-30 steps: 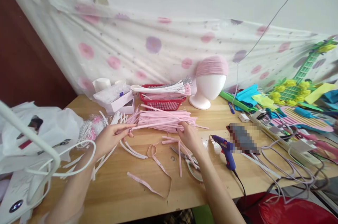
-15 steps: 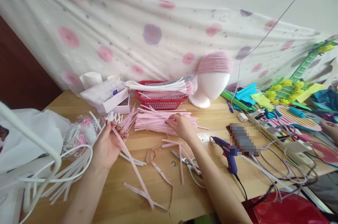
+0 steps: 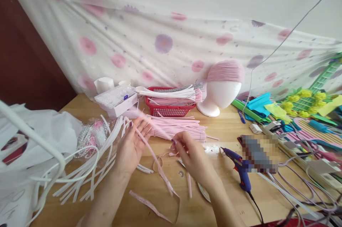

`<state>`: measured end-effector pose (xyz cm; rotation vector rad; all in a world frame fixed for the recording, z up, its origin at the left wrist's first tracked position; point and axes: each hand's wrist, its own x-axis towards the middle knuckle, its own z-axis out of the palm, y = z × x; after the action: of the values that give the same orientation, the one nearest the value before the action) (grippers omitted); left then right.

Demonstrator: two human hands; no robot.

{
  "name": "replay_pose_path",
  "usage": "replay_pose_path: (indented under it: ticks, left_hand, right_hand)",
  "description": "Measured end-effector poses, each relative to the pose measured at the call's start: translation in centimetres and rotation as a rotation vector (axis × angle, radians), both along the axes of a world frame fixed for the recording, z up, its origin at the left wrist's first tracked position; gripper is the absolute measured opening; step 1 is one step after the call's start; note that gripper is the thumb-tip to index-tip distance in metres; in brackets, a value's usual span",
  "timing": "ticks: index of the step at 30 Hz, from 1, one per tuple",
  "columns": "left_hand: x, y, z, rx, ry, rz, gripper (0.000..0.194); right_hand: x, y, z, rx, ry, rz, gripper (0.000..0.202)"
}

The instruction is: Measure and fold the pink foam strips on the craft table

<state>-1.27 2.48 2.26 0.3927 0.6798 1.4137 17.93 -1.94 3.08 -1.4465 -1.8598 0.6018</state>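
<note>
My left hand point(image 3: 135, 145) holds a pink fuzzy strip point(image 3: 153, 159) between thumb and palm, its other fingers spread; the strip slants down toward the table. Pinched in my right hand point(image 3: 188, 150) is the end of a second pink strip point(image 3: 157, 127), blurred, which reaches up and left past my left fingers. Behind my hands lies a bundle of pink strips point(image 3: 184, 129). A measuring tape point(image 3: 149, 205) curls on the table below. Scissors point(image 3: 203, 192) are mostly hidden under my right hand and forearm.
A red basket point(image 3: 171, 110) of strips stands behind the bundle, beside a white foam head point(image 3: 223, 93). White boxes point(image 3: 116, 104) and white strips point(image 3: 77, 180) are at left. To the right lie a blue glue gun point(image 3: 240, 166), a blurred-out dark object point(image 3: 258, 152) and cables.
My right hand has come away from the pink bundle with a strip, moving toward the front. The view has shifted, so the table items appear lower and farther right.
</note>
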Motion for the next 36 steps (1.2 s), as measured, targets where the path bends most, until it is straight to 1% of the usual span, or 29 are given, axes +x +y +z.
replay_pose_path:
  ticks: [2, 3, 6, 8, 10, 11, 12, 14, 17, 19, 21, 24, 25, 27, 29, 30, 31, 33, 34, 36]
  left_hand:
    - [0.4, -0.2, 0.2, 0.033, 0.013, -0.019, 0.030]
    - [0.5, -0.4, 0.3, 0.046, 0.013, -0.013, 0.029]
    - [0.5, -0.9, 0.3, 0.048, -0.033, 0.057, 0.026]
    - [0.3, -1.2, 0.3, 0.035, -0.077, 0.116, 0.022]
    - [0.1, -1.5, 0.3, 0.053, -0.114, 0.142, 0.013]
    - [0.0, -1.6, 0.4, 0.066, -0.131, 0.137, 0.008]
    - [-0.1, -1.7, 0.5, 0.073, -0.148, 0.120, 0.008]
    - [-0.3, -1.9, 0.9, 0.054, -0.177, 0.073, 0.013]
    - [-0.3, -2.2, 1.3, 0.003, -0.195, 0.035, 0.020]
    - [-0.2, -2.4, 1.3, 0.003, -0.194, 0.020, 0.020]
    - [-0.1, -2.6, 1.1, 0.011, -0.178, 0.012, 0.019]
    - [0.0, -2.7, 0.7, 0.007, -0.159, 0.017, 0.020]
    - [0.0, -2.6, 0.6, 0.003, -0.156, 0.019, 0.021]
    - [0.3, -2.5, 0.3, -0.003, -0.145, 0.029, 0.018]
    - [0.6, -2.4, 0.0, -0.008, -0.122, 0.060, 0.009]
    - [0.7, -2.4, -0.1, -0.007, -0.101, 0.087, 0.008]
    - [0.9, -2.3, -0.2, -0.003, -0.077, 0.114, 0.013]
    - [1.1, -2.3, -0.3, 0.013, -0.044, 0.158, 0.024]
    - [1.1, -2.4, -0.3, 0.023, -0.037, 0.168, 0.025]
    - [1.0, -2.5, 0.0, 0.023, -0.058, 0.176, 0.023]
  right_hand:
    - [-1.4, -1.4, -0.4, -0.084, 0.089, 0.055, 0.011]
    - [-2.0, -1.8, -0.7, -0.129, 0.120, 0.059, 0.011]
    - [-2.8, -2.7, -1.1, -0.230, 0.212, 0.020, 0.013]
    - [-2.7, -3.0, -1.1, -0.237, 0.203, 0.043, 0.013]
    - [-2.0, -2.6, -0.9, -0.168, 0.105, 0.073, 0.017]
    - [-1.4, -2.0, -0.8, -0.106, 0.030, 0.060, 0.018]
    - [-0.8, -1.2, -0.7, -0.038, -0.047, 0.017, 0.020]
    - [0.5, 1.1, -0.7, 0.079, -0.226, -0.130, 0.017]
    - [2.4, 5.0, -1.4, 0.083, -0.334, -0.221, 0.014]
    - [3.4, 6.9, -2.2, 0.041, -0.399, -0.238, 0.011]
    - [4.0, 8.0, -3.1, 0.011, -0.449, -0.251, 0.010]
    - [4.4, 8.4, -3.7, 0.009, -0.480, -0.258, 0.010]
    - [4.4, 8.3, -3.6, 0.018, -0.478, -0.251, 0.011]
    - [4.1, 7.6, -2.9, 0.054, -0.455, -0.228, 0.014]
    - [3.2, 6.2, -1.6, 0.110, -0.408, -0.200, 0.018]
    - [2.6, 5.3, -0.9, 0.139, -0.379, -0.181, 0.018]
    - [1.9, 4.2, -0.2, 0.161, -0.346, -0.156, 0.017]
    - [0.6, 2.0, 1.0, 0.178, -0.281, -0.059, 0.015]
    - [0.0, 1.2, 1.4, 0.166, -0.208, 0.028, 0.015]
    - [-0.6, 0.2, 1.9, 0.084, -0.123, 0.172, 0.014]
